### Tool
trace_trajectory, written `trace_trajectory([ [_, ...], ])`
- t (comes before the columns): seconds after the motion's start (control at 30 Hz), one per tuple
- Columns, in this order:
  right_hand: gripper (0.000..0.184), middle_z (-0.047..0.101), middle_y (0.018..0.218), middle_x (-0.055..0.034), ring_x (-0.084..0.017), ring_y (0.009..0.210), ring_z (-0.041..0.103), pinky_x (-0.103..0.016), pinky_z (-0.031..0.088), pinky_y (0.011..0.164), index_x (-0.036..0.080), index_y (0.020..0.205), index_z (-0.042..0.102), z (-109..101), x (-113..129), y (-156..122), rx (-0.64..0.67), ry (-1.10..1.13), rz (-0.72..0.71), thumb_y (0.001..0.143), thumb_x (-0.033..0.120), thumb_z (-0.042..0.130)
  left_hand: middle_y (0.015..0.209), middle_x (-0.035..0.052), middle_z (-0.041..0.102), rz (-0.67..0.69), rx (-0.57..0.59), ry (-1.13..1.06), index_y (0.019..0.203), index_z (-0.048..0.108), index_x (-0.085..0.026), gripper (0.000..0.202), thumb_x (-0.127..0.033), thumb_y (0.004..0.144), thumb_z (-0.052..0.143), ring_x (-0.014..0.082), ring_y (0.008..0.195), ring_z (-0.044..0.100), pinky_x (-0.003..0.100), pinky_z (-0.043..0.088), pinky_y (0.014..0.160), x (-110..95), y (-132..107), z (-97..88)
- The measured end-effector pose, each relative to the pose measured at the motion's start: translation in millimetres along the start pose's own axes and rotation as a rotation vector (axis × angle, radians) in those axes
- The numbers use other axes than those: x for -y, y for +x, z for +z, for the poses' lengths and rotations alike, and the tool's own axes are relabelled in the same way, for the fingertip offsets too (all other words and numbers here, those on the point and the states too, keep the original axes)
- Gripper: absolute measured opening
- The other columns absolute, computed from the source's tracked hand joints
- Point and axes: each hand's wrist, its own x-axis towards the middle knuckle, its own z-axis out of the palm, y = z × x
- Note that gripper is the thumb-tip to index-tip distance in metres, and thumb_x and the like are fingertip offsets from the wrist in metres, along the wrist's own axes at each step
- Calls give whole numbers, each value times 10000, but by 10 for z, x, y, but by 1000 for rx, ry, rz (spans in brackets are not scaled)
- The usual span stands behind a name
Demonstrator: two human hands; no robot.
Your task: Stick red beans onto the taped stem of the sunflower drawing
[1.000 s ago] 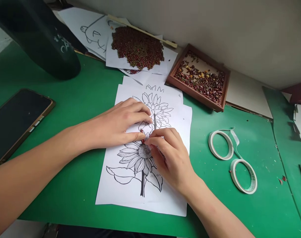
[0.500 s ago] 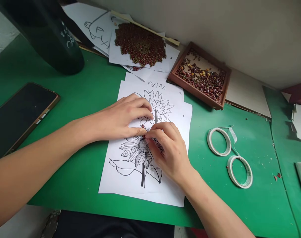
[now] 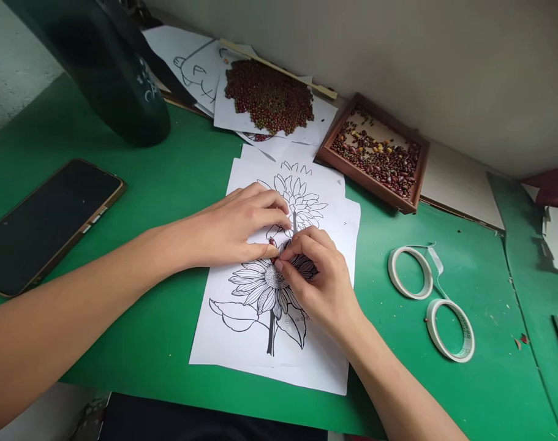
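A red bean point(image 3: 272, 242) sat on the sunflower sheet point(image 3: 242, 349), just above the lower bloom's dotted centre, between both hands. The left hand point(image 3: 233, 229) lay flat and open on the paper, thumb tip beside the bean; the right hand point(image 3: 322, 285), nearer, pinched thumb and forefinger at it, though a true grip could not be told. The drawn stem ran away from the person

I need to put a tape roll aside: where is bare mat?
Bare green mat lies between sunflower sheet and tape rolls, and between phone and sheet. Crowded: back edge with bean pile and tray; left hand and right hand mid-sheet.
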Motion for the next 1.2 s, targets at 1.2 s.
trace_trajectory([
  [1.2, 158, 696, 966, -37, -212, 925, 628, -418, 530, 844, 244, 954, 763, -16, -84, -46, -61, 49, -111, 915, 116, 680, 1388, 39, 613, -9, 17, -11, 1233, 705, -311, 353, -341, 883, 731, 307, 1370, 487, 496, 413, 1157, -38, -8, -10],
])
